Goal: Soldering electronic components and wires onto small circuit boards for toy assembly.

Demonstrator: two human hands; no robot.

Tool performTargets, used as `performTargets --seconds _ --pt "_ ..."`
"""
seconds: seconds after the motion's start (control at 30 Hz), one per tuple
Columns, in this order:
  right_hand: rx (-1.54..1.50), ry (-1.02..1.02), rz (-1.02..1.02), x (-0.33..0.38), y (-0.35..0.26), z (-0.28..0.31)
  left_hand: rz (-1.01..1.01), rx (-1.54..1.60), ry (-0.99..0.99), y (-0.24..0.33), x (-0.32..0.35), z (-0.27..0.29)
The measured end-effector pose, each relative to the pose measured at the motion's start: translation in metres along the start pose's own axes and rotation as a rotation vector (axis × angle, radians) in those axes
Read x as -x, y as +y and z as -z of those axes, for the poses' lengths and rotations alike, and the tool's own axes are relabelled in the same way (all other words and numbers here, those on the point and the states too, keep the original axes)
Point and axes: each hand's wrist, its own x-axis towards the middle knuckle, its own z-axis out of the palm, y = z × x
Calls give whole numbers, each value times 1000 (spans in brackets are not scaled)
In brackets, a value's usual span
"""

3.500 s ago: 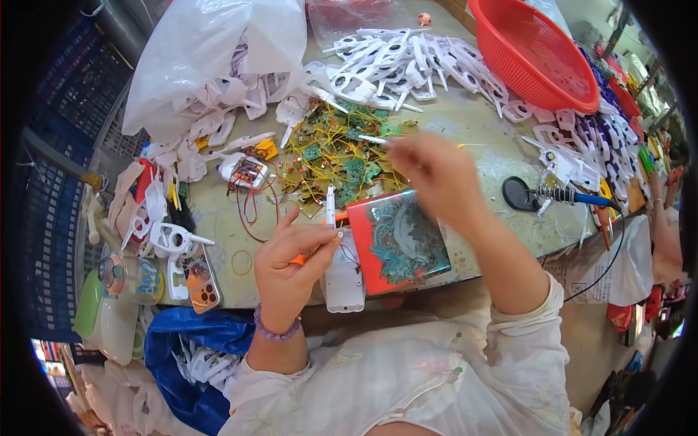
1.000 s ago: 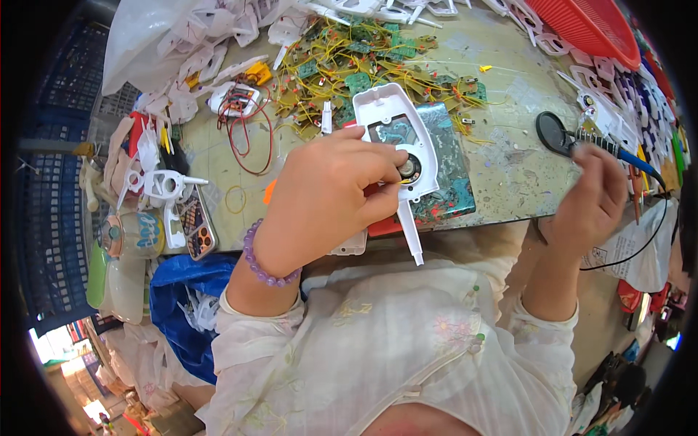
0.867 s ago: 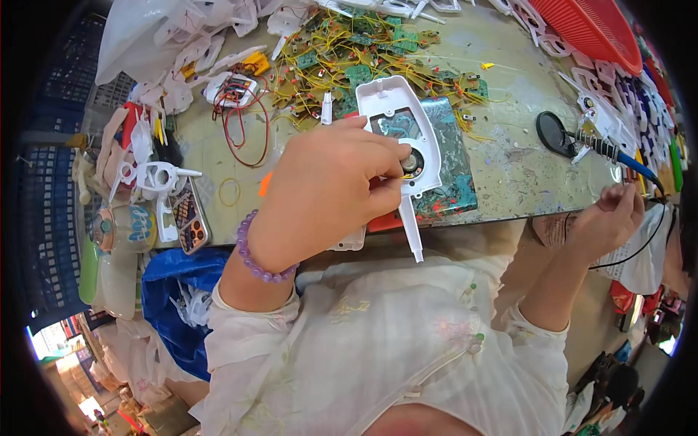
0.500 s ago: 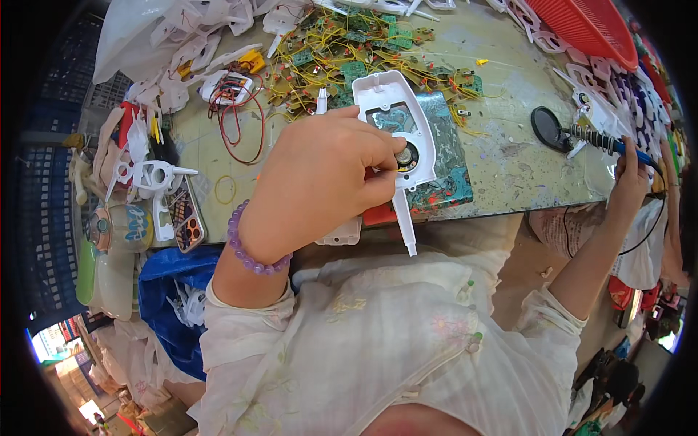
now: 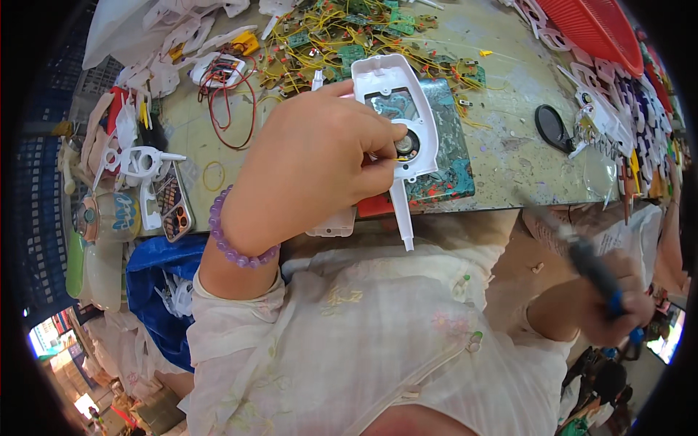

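A white housing (image 5: 428,134) with an open window and a round speaker (image 5: 412,144) lies over a dark green and red folder (image 5: 452,123) at the near edge of the tabletop (image 5: 509,156); its slim stem points near, past that edge. The left hand (image 5: 313,149) grips the housing from the left, one fingertip touching the speaker, the thumb curled beneath. A purple bead bracelet (image 5: 236,256) circles that wrist, with a pale case (image 5: 334,224) partly hidden under it. To the right, off the tabletop's near edge, the right hand (image 5: 618,301) is closed around the handle of a soldering iron (image 5: 592,267), blurred, its tip aimed far and left, apart from the housing.

Beyond the housing spreads a heap of green circuit boards (image 5: 356,43) with yellow wires. Left of the heap sits a white part with looped red wire (image 5: 233,94); nearer and farther left, a phone (image 5: 177,211). A black round dish (image 5: 553,128) stands on the right, with a red basket (image 5: 592,33) beyond it.
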Motion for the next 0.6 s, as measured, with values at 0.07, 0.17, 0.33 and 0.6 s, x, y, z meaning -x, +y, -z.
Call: performTargets --seconds 0.07,0.17,0.33,0.6 --pt "-30 -168 80 3 6 -25 0 -7 1 1 0 1" --pt "-36 -210 88 -1 14 -55 -3 -44 -12 5 -2 2" --pt "0 -246 63 -6 18 -68 0 -53 -9 2 0 1" --pt "23 -258 34 -5 22 -71 -24 -74 -14 0 3 0"
